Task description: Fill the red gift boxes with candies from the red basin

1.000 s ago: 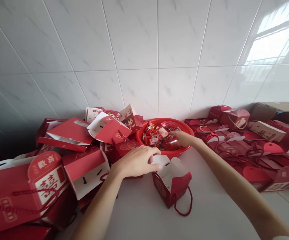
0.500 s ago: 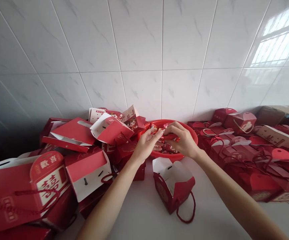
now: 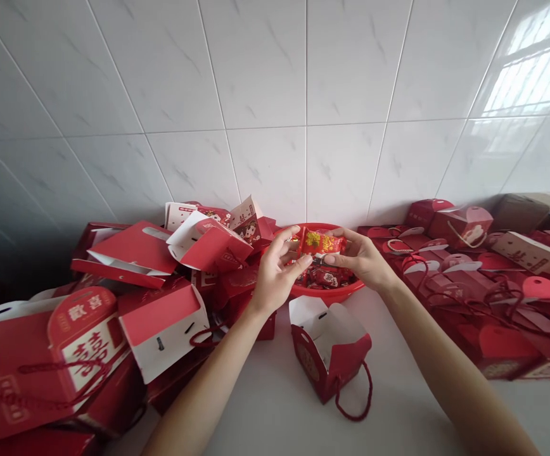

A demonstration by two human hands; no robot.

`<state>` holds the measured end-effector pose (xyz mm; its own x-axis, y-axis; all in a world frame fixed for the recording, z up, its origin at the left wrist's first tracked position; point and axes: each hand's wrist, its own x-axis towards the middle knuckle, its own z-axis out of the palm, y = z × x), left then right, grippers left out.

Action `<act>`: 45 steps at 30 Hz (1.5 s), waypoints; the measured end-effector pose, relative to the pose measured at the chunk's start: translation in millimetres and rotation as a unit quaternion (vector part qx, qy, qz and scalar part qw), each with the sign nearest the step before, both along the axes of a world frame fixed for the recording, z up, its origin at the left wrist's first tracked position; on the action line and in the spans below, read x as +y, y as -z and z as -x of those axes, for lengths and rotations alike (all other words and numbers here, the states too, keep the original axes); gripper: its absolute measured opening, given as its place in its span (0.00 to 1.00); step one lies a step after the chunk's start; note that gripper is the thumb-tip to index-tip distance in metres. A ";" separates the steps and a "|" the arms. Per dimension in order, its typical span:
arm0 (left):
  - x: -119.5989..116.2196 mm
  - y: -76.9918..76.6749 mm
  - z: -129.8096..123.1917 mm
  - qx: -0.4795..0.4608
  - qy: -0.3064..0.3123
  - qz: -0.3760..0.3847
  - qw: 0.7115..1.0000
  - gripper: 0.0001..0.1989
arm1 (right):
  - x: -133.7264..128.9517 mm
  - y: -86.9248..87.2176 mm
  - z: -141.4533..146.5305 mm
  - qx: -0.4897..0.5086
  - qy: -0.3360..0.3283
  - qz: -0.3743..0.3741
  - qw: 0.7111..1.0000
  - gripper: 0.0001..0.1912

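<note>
Tiled indoor room, home or shop unclear, veined wall tiles (image 3: 265,69) along the back edge of a pale surface (image 3: 256,399), barred window reflection (image 3: 531,69), red boxes (image 3: 135,250) heaped toward both side edges

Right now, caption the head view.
Right hand holds a shiny red packet, left hand alongside, over a round red plastic basket.

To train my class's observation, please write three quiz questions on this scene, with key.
1. True or false: the red cardboard box standing alone, with a rope handle, is closed.
2. What is between the left hand and right hand? A) a white mug; B) a shiny red packet with yellow print; C) scissors.
3. Small red wrapped items lie in a round red plastic ____.
Key: 1 false; 2 B; 3 basket.
</note>
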<state>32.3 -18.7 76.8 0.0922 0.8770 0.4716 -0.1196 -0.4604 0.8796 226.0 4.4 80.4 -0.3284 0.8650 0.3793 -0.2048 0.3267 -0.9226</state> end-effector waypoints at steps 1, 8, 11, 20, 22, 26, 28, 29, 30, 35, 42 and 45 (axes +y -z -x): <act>0.5 0.3 -1.7 -0.028 -0.005 0.005 1.000 0.31 | 0.2 0.4 -0.1 0.019 0.003 0.001 1.000 0.25; 4.5 3.0 -13.8 -0.077 0.055 0.057 0.994 0.21 | -4.0 -5.7 -2.6 -0.016 0.019 -0.048 0.999 0.23; 7.8 5.2 -14.6 -0.108 -0.005 0.060 0.992 0.18 | 11.9 -0.8 -18.1 -0.077 0.081 -0.072 0.991 0.22; 29.6 22.3 -13.5 -0.153 -0.089 0.138 0.974 0.13 | 82.2 37.4 -46.2 -0.475 0.278 -0.030 0.834 0.11; 30.1 24.9 -13.8 -0.152 -0.093 0.130 0.975 0.13 | 89.7 39.4 -39.3 -0.514 0.247 -0.041 0.820 0.15; 26.8 28.9 -14.0 -0.098 -0.082 0.118 0.985 0.12 | 105.2 40.1 -26.7 -0.580 0.162 -0.047 0.797 0.21; 26.2 31.6 -15.0 -0.062 -0.075 0.115 0.989 0.12 | 111.4 40.2 -23.8 -0.598 0.131 -0.043 0.789 0.22; 26.5 33.0 -15.7 -0.052 -0.070 0.116 0.989 0.13 | 113.5 40.2 -23.2 -0.603 0.120 -0.041 0.788 0.23; 27.3 34.4 -16.6 -0.049 -0.063 0.118 0.990 0.13 | 114.9 40.3 -23.0 -0.604 0.112 -0.037 0.788 0.26; 33.2 38.8 -18.9 -0.058 -0.039 0.131 0.989 0.13 | 115.4 43.2 -25.5 -0.580 0.099 -0.009 0.809 0.25; 37.4 42.8 -16.9 -0.075 -0.053 0.147 0.985 0.13 | 114.7 45.6 -34.7 -0.472 0.109 0.017 0.875 0.07; 38.1 43.8 -17.2 -0.087 -0.056 0.152 0.983 0.13 | 114.0 43.8 -37.7 -0.391 0.158 0.016 0.907 0.05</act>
